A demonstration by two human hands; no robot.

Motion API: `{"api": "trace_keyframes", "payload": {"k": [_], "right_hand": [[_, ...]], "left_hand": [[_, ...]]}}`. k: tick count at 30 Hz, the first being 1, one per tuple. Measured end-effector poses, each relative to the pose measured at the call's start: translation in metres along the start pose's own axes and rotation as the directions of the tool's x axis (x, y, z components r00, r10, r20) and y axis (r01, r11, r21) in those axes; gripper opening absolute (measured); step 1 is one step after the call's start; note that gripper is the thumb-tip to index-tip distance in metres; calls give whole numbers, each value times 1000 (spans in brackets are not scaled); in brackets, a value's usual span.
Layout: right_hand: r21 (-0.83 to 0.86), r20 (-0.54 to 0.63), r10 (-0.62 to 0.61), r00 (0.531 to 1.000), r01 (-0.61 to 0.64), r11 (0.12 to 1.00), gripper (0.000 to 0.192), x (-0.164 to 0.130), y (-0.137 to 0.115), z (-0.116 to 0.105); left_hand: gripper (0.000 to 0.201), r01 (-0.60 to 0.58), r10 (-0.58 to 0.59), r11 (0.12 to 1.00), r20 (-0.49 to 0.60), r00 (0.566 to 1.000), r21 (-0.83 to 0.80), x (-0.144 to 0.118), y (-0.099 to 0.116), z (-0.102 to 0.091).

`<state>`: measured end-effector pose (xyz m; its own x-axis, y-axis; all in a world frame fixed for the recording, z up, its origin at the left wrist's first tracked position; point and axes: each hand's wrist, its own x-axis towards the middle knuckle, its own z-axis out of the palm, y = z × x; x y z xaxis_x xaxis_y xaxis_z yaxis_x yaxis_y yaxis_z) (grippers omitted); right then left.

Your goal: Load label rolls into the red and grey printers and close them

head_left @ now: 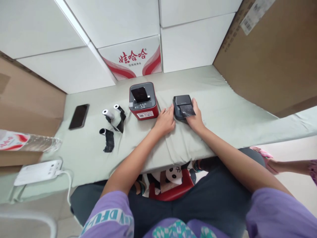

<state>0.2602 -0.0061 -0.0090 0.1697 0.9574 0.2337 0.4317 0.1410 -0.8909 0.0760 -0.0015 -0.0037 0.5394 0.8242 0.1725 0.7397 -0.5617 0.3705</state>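
Note:
A small dark portable receipt printer (183, 100) lies on the cloth-covered table, with a strip of black paper (187, 110) sticking out over its near side. My right hand (196, 118) is wrapped round its right side, the thumb hidden by the strip. My left hand (165, 119) rests flat on the cloth, fingers extended, the tips at the printer's left edge. Just left of that hand stands a red and black box-shaped printer (148, 114), a black paper piece (140, 94) rising from its top slot. Farther left are small paper rolls with black outer sides (108, 114), partly unrolled.
A phone (79, 116) lies at the left, near a clear water bottle (42, 142) on its side. A white power bank (38, 172) with a cable sits at the front-left edge. White cartons (131, 61) and a brown box (269, 56) wall the table. Another person's foot (271, 164) shows at right.

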Motion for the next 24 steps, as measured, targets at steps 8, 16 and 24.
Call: {"api": "trace_keyframes", "payload": {"k": [8, 16, 24], "right_hand": [[118, -50, -9, 999, 15, 993, 55, 20, 14, -10], [4, -85, -102, 991, 103, 995, 18, 49, 5, -29], [-7, 131, -204, 970, 206, 978, 41, 95, 15, -35]], "left_hand": [[81, 11, -53, 974, -178, 983, -227, -7, -8, 1], [81, -84, 14, 964, -265, 964, -253, -15, -9, -1], [82, -88, 29, 961, -221, 975, -263, -13, -8, -2]]}}
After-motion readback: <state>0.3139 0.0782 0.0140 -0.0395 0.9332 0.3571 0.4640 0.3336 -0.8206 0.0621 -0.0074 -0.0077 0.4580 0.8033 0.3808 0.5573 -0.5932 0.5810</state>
